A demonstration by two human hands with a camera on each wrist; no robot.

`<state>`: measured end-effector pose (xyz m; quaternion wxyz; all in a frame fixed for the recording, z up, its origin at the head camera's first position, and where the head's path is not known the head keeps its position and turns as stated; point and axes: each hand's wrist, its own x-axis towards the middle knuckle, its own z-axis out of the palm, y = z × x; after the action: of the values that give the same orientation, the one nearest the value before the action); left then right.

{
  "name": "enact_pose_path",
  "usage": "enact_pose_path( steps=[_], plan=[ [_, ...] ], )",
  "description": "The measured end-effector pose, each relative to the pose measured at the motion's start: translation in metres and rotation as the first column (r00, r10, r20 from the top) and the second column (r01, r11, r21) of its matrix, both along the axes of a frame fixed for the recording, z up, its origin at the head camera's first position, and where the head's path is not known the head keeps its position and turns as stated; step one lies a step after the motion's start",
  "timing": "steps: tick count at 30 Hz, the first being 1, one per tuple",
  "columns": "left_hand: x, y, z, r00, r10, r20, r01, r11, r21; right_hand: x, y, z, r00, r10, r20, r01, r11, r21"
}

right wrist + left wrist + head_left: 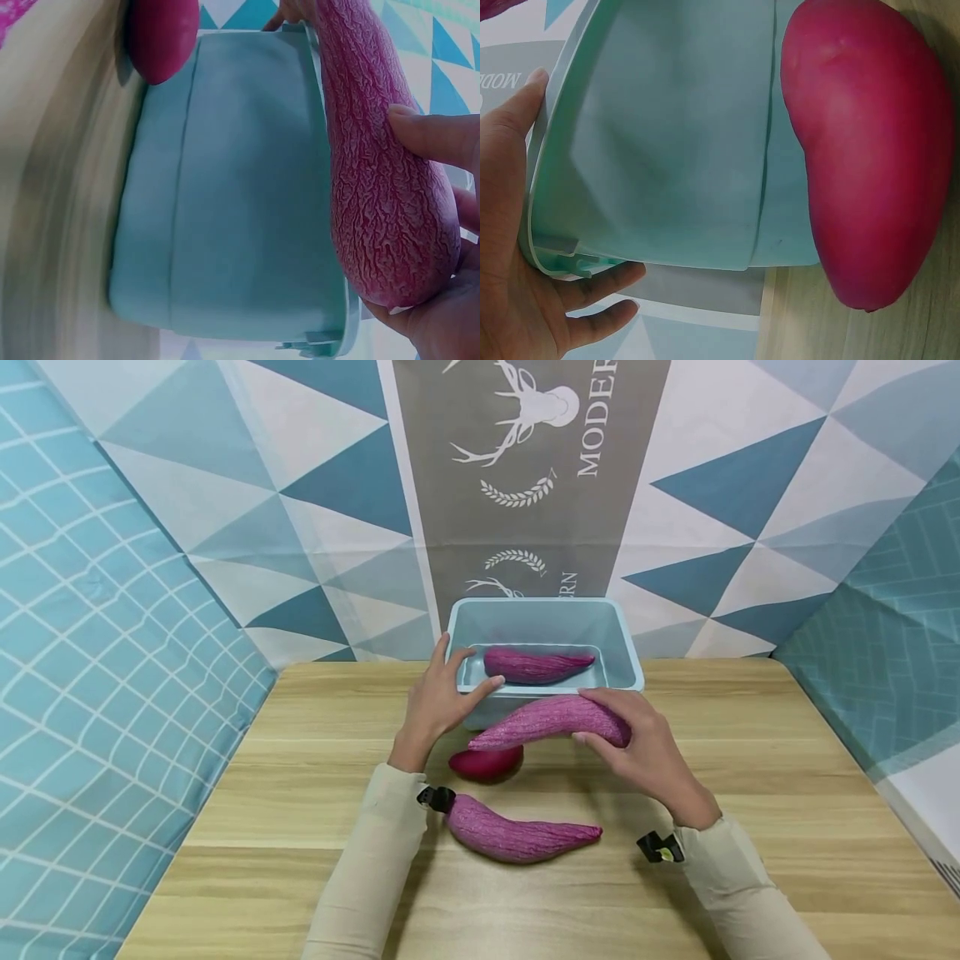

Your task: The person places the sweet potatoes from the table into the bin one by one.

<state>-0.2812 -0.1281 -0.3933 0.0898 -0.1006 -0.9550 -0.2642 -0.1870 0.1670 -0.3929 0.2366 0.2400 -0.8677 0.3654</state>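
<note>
In the head view my right hand (637, 739) grips a wrinkled purple sweet potato (551, 720) by its thick end, thumb on the near side. It is held up just in front of the rim of a light blue plastic bin (622, 643), its thin end pointing left. Another purple sweet potato (532, 666) lies inside the bin. My left hand (438, 697) rests at the bin's front left corner, fingers spread, thumb along the front rim; the left wrist view shows two fingers (604, 289) extended beside the side wall.
A smooth red sweet potato (486, 763) lies on the wooden table (300, 827) before the bin, partly hidden by the held one. Nearer, a third purple sweet potato (517, 835) lies beside my left cuff. A patterned cloth wall (337, 510) stands close behind the bin.
</note>
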Motion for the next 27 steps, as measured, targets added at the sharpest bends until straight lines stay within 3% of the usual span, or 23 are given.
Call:
enact_pose_path(
  steps=[12, 27],
  plan=[
    [0.000, 0.000, -0.001, 1.000, -0.002, -0.004, 0.002, 1.000, -0.005, -0.003, -0.004, 0.013, 1.000, -0.009, -0.026, 0.008, 0.999, -0.037],
    [-0.001, 0.001, 0.000, 1.000, 0.017, -0.021, -0.018, 0.999, -0.036, -0.024, -0.003, 0.017, 0.998, -0.052, -0.020, 0.050, 0.995, -0.089]
  ],
)
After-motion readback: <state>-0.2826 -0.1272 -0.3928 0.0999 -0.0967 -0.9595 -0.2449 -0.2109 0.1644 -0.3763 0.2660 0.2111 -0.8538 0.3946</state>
